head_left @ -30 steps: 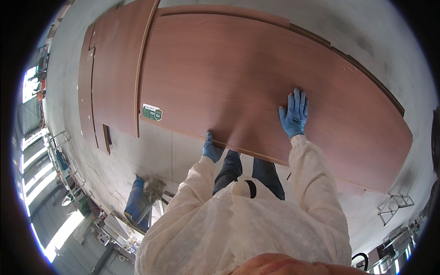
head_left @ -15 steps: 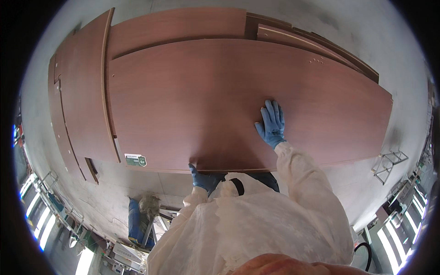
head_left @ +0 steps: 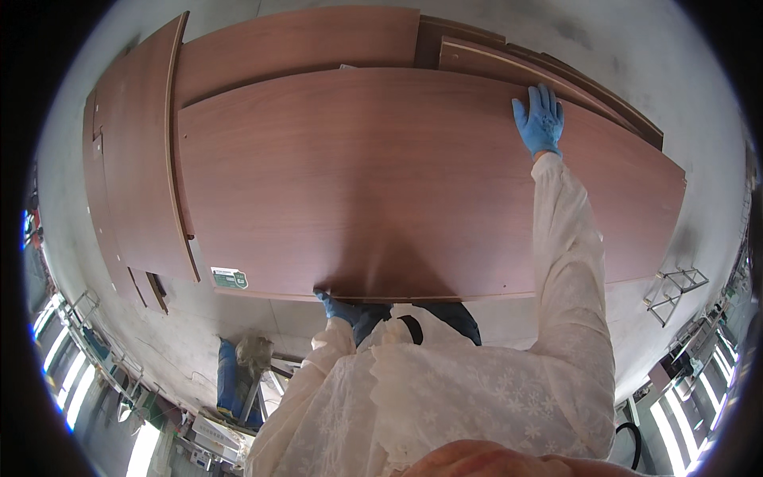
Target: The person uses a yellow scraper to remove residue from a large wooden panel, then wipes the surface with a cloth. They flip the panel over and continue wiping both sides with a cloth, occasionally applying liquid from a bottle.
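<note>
A long reddish-brown wooden panel [head_left: 397,191] lies before me, slightly bowed by the lens, with a green-and-white label [head_left: 230,277] at its near left corner. My right hand [head_left: 543,127], in a blue glove, is open with spread fingers, lying flat near the panel's far edge, right of the middle. At the near edge, close to my body, my left hand [head_left: 338,306], also blue-gloved, is closed around the panel's rim; a digit shows at the edge and the other fingers are mostly hidden.
More brown panels lie around: a stack [head_left: 135,159] at the left, a wide panel [head_left: 302,40] behind, and narrow strips [head_left: 540,71] at the far right. A metal step frame [head_left: 675,288] stands on the floor at the right. A blue cylinder [head_left: 227,374] is at the lower left.
My right hand has slid or moved farther out and to the right, from the panel's middle to its far edge. My left hand stays at the near edge.
</note>
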Demonstrator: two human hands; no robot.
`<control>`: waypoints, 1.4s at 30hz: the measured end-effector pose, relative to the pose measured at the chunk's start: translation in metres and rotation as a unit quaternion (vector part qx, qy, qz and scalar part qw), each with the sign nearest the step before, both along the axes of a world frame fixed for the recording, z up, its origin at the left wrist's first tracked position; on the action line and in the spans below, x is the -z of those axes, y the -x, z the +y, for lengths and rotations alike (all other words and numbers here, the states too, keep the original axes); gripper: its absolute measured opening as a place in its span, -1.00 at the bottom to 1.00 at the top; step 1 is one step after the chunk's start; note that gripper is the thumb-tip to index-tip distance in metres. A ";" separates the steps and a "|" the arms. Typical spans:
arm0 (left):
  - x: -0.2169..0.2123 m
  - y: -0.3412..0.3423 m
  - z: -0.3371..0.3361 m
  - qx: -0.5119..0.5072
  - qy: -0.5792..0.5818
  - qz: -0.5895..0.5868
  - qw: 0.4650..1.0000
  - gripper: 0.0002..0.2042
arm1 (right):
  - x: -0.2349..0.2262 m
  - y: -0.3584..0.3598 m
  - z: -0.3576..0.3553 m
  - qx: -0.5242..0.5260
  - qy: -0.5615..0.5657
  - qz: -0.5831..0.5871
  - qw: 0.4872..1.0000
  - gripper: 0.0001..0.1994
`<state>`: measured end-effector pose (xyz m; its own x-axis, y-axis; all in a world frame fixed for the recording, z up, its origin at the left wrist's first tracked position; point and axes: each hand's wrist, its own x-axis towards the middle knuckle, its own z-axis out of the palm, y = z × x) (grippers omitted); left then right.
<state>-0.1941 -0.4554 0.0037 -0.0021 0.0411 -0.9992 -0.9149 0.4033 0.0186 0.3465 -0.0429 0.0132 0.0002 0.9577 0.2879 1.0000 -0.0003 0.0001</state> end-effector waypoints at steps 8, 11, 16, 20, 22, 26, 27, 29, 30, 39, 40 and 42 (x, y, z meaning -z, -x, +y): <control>0.031 0.016 -0.019 0.093 -0.056 0.045 0.993 -0.08 | -0.008 -0.020 -0.014 -0.021 0.100 0.004 0.995 -0.37; 0.028 0.014 -0.011 0.082 -0.024 0.040 0.996 -0.09 | -0.021 -0.034 -0.059 0.000 0.097 0.032 0.995 -0.18; 0.021 0.004 -0.002 0.107 0.008 0.073 0.991 -0.11 | -0.051 -0.075 -0.237 0.101 0.156 0.067 0.980 -0.34; 0.012 0.004 -0.006 0.132 -0.036 0.077 0.988 -0.15 | -0.053 -0.092 -0.398 0.245 0.165 0.098 0.950 -0.36; 0.003 0.007 -0.006 0.131 -0.068 0.048 0.988 -0.13 | -0.050 -0.089 -0.462 0.310 0.195 0.142 0.920 -0.35; -0.008 -0.001 -0.012 0.127 -0.100 -0.004 0.987 -0.10 | -0.049 -0.070 -0.533 0.361 0.225 0.182 0.887 -0.34; -0.008 -0.008 -0.018 0.150 -0.096 -0.013 0.984 -0.10 | -0.051 -0.067 -0.539 0.345 0.214 0.179 0.896 -0.35; -0.004 -0.030 -0.031 0.198 -0.107 -0.032 0.974 -0.07 | -0.058 -0.064 -0.540 0.329 0.200 0.168 0.908 -0.36; 0.001 -0.048 -0.036 0.194 -0.121 -0.037 0.973 -0.04 | -0.062 -0.064 -0.535 0.325 0.202 0.172 0.908 -0.36; -0.009 -0.211 -0.063 0.165 -0.106 -0.097 0.976 -0.01 | -0.086 -0.128 -0.404 0.235 0.195 0.127 0.944 -0.38; -0.013 -0.226 -0.062 0.161 -0.125 -0.096 0.974 -0.06 | -0.087 -0.141 -0.383 0.209 0.194 0.105 0.953 -0.39; -0.017 -0.257 -0.057 0.116 -0.117 -0.063 0.984 -0.09 | -0.087 -0.168 -0.334 0.172 0.182 0.086 0.964 -0.40</control>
<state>0.0629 -0.5122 0.0207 0.1582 0.2543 -0.9541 -0.7999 0.5995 0.0272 0.5146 -0.3764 0.0998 0.3530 0.9302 -0.1001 0.9263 -0.3625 -0.1024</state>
